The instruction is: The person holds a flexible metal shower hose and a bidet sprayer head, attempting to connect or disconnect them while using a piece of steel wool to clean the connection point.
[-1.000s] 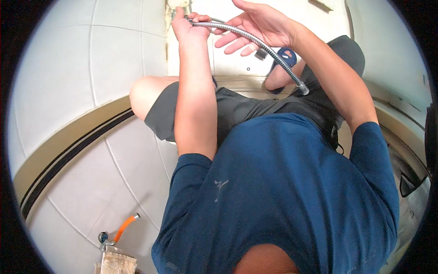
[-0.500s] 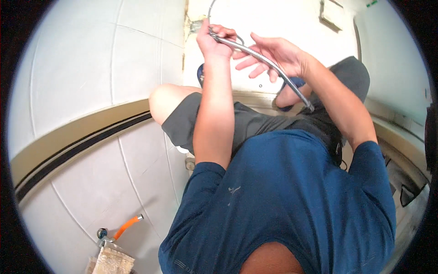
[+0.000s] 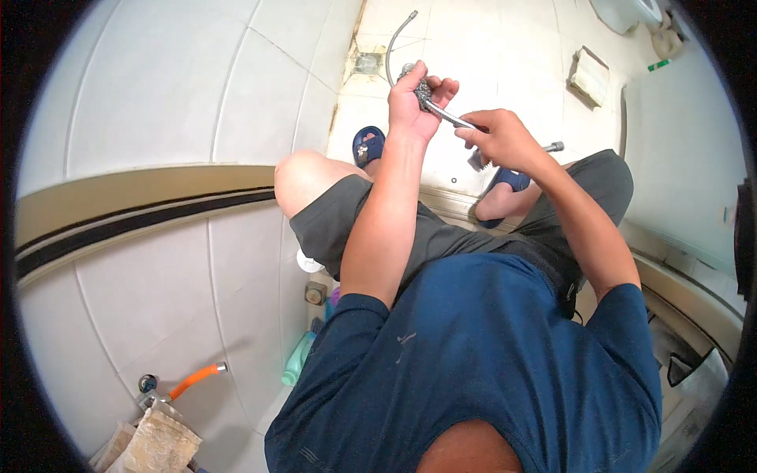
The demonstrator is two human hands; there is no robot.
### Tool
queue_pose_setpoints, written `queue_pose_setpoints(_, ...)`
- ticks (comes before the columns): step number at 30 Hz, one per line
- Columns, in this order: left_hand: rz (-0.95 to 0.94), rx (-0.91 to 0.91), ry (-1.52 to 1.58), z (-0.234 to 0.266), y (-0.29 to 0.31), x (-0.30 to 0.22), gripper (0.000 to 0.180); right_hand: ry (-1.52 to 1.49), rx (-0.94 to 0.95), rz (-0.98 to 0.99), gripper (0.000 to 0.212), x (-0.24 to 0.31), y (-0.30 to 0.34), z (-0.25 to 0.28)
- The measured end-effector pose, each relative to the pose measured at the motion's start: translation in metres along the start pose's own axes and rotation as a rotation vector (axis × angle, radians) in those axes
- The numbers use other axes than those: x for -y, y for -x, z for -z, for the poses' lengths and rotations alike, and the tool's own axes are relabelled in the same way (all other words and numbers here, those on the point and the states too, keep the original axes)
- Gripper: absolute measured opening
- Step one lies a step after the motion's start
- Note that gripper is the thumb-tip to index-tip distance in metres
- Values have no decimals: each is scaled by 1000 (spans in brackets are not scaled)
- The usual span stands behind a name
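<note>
A flexible silver metal hose (image 3: 448, 118) runs through both my hands, its thin far end curving up to the left. A grey mesh clump (image 3: 423, 94), resembling a steel wool scourer, sits against the hose in the palm of my left hand (image 3: 412, 110), whose fingers curl round it. My right hand (image 3: 505, 140) is closed on the hose farther along, fingertips pinching it from above. Past that hand, the hose end (image 3: 556, 147) with its metal fitting sticks out to the right. Below my right hand shows a small grey piece (image 3: 478, 161), too hidden to name.
I squat over a raised door sill (image 3: 449, 201), blue slippers (image 3: 367, 147) on the pale tiled floor. A floor drain (image 3: 367, 63) lies by the left wall and a whitish block (image 3: 590, 76) at right. Lower left are an orange hose (image 3: 193, 379) on a tap and a green bottle (image 3: 298, 359).
My right hand, open beneath the hose before, has closed on it. The hose's right end has swung up and away from my thigh. The whole view has shifted, showing more floor ahead.
</note>
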State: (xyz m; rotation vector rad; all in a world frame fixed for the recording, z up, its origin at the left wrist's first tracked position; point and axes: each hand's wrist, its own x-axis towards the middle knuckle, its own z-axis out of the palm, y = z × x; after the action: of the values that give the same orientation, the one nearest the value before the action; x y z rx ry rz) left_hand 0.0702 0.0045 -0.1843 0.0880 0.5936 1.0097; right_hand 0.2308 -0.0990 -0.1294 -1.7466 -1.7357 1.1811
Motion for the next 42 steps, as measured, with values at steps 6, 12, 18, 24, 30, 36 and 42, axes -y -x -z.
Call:
queue_pose_setpoints(6,124,296,76,1,7,0,16,-1176,581,-283,50,-8,1,11)
queue_pose_setpoints(12,142,328,62,-11,16,-4,15,-1041,468,-255,37,-3,0,-1)
queue_pose_setpoints(18,103,154,-7,-15,16,0,25,-372,151,-264,34,26,4,7)
queue_pose_setpoints(24,-86,-108,-73,-22,29,3,43,540,-208,-87,31,35,8,-16)
queue_pose_setpoints(30,-150,-110,-48,-33,46,0,39,-199,64,-239,26,51,23,-14)
queue_pose_setpoints(36,-107,-23,-70,-35,53,9,33,-1013,464,-335,43,17,32,-10)
queue_pose_setpoints(42,-107,-128,-72,-23,36,18,33,-92,85,-213,35,4,18,-22)
